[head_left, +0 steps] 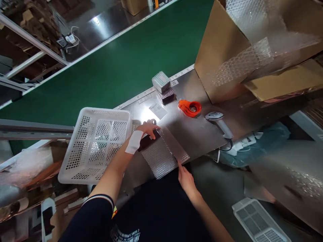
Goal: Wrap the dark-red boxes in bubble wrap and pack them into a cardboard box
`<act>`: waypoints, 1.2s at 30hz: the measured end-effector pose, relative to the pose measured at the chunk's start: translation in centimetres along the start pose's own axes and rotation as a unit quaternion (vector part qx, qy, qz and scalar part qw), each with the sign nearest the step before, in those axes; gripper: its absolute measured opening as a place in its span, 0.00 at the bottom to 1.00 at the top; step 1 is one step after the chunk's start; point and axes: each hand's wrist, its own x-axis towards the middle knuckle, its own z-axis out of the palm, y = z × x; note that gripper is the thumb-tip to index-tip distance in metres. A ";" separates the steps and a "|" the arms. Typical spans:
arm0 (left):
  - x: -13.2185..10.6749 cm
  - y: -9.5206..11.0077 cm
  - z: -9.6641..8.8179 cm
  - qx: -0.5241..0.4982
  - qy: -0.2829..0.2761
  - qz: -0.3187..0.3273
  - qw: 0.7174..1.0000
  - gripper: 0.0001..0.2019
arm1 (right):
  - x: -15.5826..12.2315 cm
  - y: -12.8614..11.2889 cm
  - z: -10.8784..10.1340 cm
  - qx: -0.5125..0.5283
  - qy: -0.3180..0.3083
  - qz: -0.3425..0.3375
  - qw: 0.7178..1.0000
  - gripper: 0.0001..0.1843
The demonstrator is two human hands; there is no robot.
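My left hand (148, 128) is pressed down on a flat dark box (148, 142) at the far end of a clear bubble wrap sheet (161, 158), its fingers apart. A white patch (134, 142) lies over that wrist. At the near right edge of the sheet is my right hand (186, 179), fingers closed and index finger pointing forward. A small dark tip shows just beyond the finger; what the hand holds is too small to name. Beyond the wrap, a bubble-wrapped pale box (161, 81) sits on a dark wrapped box (167, 96).
A white perforated basket (128, 116) stands at left. An orange tape dispenser (188, 109), a white handheld scanner (219, 122) and a printed label sheet (157, 111) lie on the metal table (199, 137). Behind runs a green conveyor belt (113, 70). A large cardboard carton (222, 50) rises at right.
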 end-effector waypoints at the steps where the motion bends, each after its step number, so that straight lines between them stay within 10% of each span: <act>1: 0.0 0.0 0.0 0.003 0.000 -0.002 1.000 0.43 | -1.1 1.2 0.6 0.009 0.008 -0.005 1.000 0.35; 8: 0.4 -0.1 0.7 0.002 0.006 -0.003 1.000 0.43 | -5.2 6.8 2.1 0.123 0.136 0.001 0.983 0.29; 13: -1.9 1.0 3.8 -0.069 0.092 -0.059 0.992 0.49 | 0.9 2.3 -3.1 0.106 0.219 0.058 0.968 0.28; 21: -4.7 3.3 13.3 -0.060 0.266 -0.209 0.939 0.40 | 6.6 -2.2 -9.8 -0.008 0.067 0.086 0.994 0.16; 31: -3.4 4.9 13.6 -0.076 0.329 -0.242 0.910 0.32 | 7.1 -4.5 -20.8 -0.005 0.241 -0.040 0.970 0.10; 36: -2.7 5.1 14.8 -0.058 0.347 -0.259 0.899 0.28 | 3.8 -1.9 -28.4 0.176 0.500 -0.129 0.838 0.13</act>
